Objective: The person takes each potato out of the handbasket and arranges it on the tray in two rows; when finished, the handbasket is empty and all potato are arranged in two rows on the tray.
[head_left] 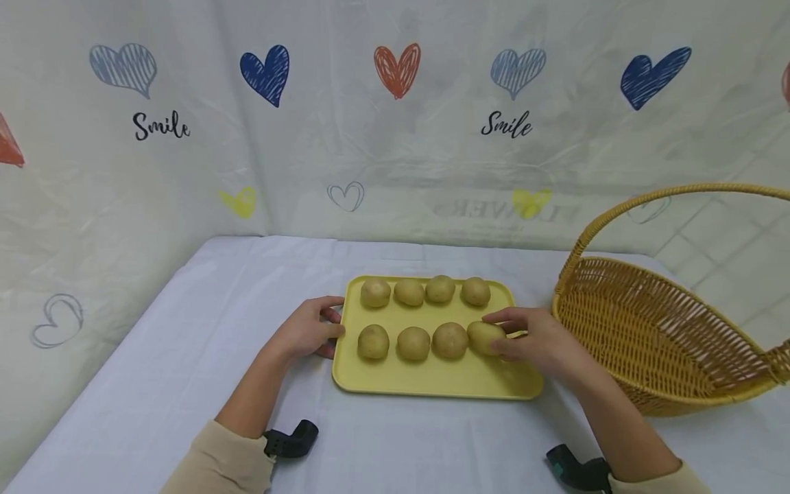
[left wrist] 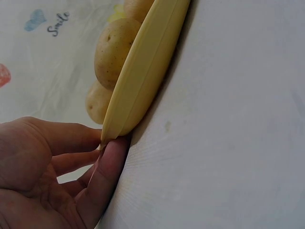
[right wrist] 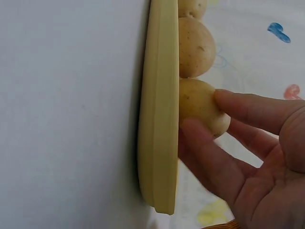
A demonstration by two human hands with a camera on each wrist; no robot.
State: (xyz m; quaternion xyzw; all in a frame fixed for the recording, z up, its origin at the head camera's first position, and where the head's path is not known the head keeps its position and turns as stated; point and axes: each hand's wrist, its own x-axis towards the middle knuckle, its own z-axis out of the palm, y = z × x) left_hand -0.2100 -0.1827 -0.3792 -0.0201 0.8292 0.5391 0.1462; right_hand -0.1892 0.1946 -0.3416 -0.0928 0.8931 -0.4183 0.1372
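A yellow rectangular tray (head_left: 426,383) lies on the white cloth, bearing two rows of potatoes. My left hand (head_left: 310,329) holds the tray's left edge, thumb at the rim; in the left wrist view a finger (left wrist: 113,160) reaches under that edge. At the right end of the near row, my right hand (head_left: 542,341) grips a potato (head_left: 482,337) between thumb and fingers. The right wrist view shows this potato (right wrist: 198,102) low over the tray, close beside its neighbour (right wrist: 196,47). Several more potatoes sit in the far row (head_left: 409,293).
To the right of the tray stands a wicker basket (head_left: 648,329) with a tall arched handle (head_left: 679,191). A curtain (head_left: 382,144) printed with hearts hangs behind the table. Each wrist carries a black camera mount, the left one (head_left: 295,439) above the cloth.
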